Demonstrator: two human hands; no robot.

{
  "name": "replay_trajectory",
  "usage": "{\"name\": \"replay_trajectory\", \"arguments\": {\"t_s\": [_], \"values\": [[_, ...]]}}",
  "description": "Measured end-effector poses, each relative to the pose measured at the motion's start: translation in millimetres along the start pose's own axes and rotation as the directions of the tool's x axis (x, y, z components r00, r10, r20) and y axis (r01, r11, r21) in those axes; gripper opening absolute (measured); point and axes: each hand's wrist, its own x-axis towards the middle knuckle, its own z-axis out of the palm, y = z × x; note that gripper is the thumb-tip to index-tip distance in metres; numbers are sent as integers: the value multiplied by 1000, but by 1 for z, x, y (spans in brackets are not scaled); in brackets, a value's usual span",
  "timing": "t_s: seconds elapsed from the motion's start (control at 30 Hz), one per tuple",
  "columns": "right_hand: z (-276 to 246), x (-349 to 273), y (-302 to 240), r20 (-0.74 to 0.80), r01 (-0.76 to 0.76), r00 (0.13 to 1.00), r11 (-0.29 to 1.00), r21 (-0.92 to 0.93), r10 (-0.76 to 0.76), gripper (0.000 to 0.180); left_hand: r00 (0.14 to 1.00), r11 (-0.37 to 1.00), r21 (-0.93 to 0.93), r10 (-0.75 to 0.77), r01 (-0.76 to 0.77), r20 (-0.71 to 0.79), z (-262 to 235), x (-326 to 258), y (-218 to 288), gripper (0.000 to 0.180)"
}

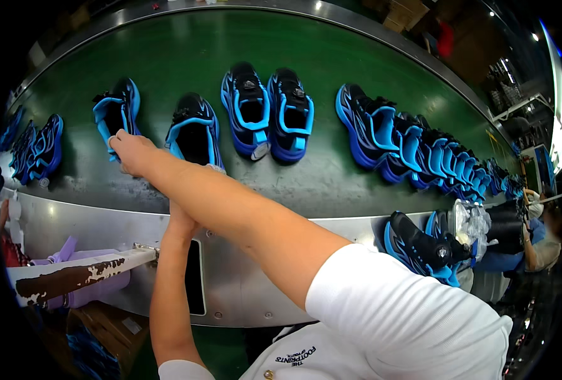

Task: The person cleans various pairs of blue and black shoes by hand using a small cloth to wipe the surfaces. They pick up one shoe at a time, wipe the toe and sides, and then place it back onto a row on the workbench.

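Note:
My right arm reaches across to the left, and my right hand (132,152) grips the heel of a black and blue sneaker (132,101) on the green surface. The fingers are closed at its heel edge. Below that forearm comes my left hand (183,218), close to the heel of a second sneaker (195,107). Its fingers are hidden behind my right forearm, so their grip does not show. A matching pair, one sneaker (238,79) beside another sneaker (287,85), stands to the right with heels toward me.
On the green conveyor belt (319,196), a long row of sneakers (363,126) runs off to the right, and several sneakers (40,149) stand at far left. More sneakers (414,244) rest on the metal edge (249,272). A chipped bar (84,275) juts out near a purple container (113,288).

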Motion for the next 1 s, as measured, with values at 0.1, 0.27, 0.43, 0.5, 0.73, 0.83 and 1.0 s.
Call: {"name": "replay_trajectory", "arguments": {"t_s": [0.1, 0.27, 0.43, 0.5, 0.73, 0.83, 1.0], "values": [[-8, -2, -14, -77, 17, 997, 997, -74, -23, 31, 990, 984, -177, -20, -6, -142, 5, -22, -14, 28], [-81, -30, -35, -380, -4, 905, 898, 440, 191, 21, 980, 994, 106, 49, -28, -194, -1, -26, 33, 34], [-144, -169, -129, -502, 409, 821, 894, 185, -272, 19, 989, 978, -153, 147, -143, 12, -10, -94, 210, 22], [-154, -247, -149, -219, 325, 929, 940, 104, -297, 24, 971, 965, -157, 226, -212, 74, 26, -118, 247, 23], [-123, -411, -160, 369, -187, 904, 976, -112, 216, 25, 649, 942, -259, 62, 213, 758, 21, -143, 310, 46], [-178, -425, -195, 107, -17, 994, 990, 138, 2, 37, 581, 893, -251, -15, 374, 814, -7, -141, 323, 57], [-252, -476, -168, -413, -56, 906, 938, -341, -96, 61, 999, 998, 37, 54, -54, -1, -72, -109, 286, 34]]}}
